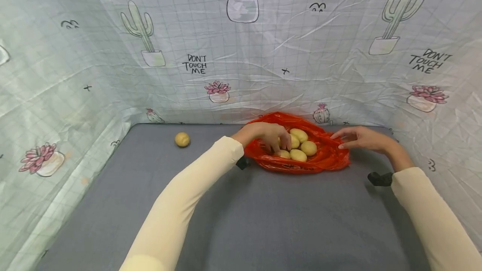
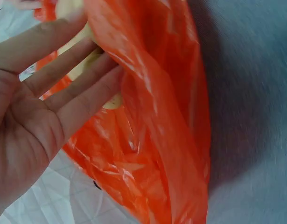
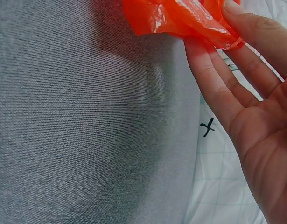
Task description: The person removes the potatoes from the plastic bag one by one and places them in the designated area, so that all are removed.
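Observation:
A red plastic bag [image 1: 331,160] lies spread at the back of the table with several yellow potatoes [image 1: 308,148] in its mouth. My left hand [image 1: 269,134] reaches down into it from the left, fingers among the potatoes. In the left wrist view the palm is bare, the fingers are fairly straight, and their tips are partly hidden behind the bag's fold. At the bag's right end my right hand [image 1: 363,139] pinches the plastic edge between thumb and fingers, as the right wrist view shows. One single potato [image 1: 182,139] lies apart, at the back left.
The grey table [image 1: 301,221] ends at the back against a hanging cloth [image 1: 263,53] printed with cacti, which also closes off both sides. A small black object [image 1: 379,179] sits at the right wrist.

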The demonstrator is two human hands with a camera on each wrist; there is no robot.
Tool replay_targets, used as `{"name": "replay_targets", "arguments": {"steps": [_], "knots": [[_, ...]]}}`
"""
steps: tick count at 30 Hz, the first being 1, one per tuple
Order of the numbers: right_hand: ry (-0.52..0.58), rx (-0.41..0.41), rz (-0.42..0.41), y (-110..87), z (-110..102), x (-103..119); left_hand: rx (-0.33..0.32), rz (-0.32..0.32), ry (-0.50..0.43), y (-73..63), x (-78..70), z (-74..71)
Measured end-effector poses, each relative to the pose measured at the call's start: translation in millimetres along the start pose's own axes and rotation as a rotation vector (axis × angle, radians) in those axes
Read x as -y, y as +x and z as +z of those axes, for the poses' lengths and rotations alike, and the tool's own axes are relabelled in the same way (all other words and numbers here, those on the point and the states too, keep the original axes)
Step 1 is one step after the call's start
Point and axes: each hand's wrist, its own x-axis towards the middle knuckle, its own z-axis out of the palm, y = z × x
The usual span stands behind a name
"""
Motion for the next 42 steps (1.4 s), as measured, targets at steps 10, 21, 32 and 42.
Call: {"name": "replay_targets", "arguments": {"steps": [10, 21, 32, 42], "knots": [[-0.026, -0.011, 0.01, 1.9, 2, -1, 0.052, -0.049, 0.106, 5.0, -8.7, 3.2], [-0.025, -0.015, -0.005, 0.1, 4, -3, 0.096, -0.037, 0.195, 17.8, -16.1, 9.2], [-0.016, -0.019, -0.022, -2.7, 3, -4, -0.073, 0.091, 0.357, 12.0, -24.1, 16.1], [-0.003, -0.017, -0.016, -0.7, 4, -3, -0.279, 0.193, 0.241, -20.8, -20.5, 10.9]]}}
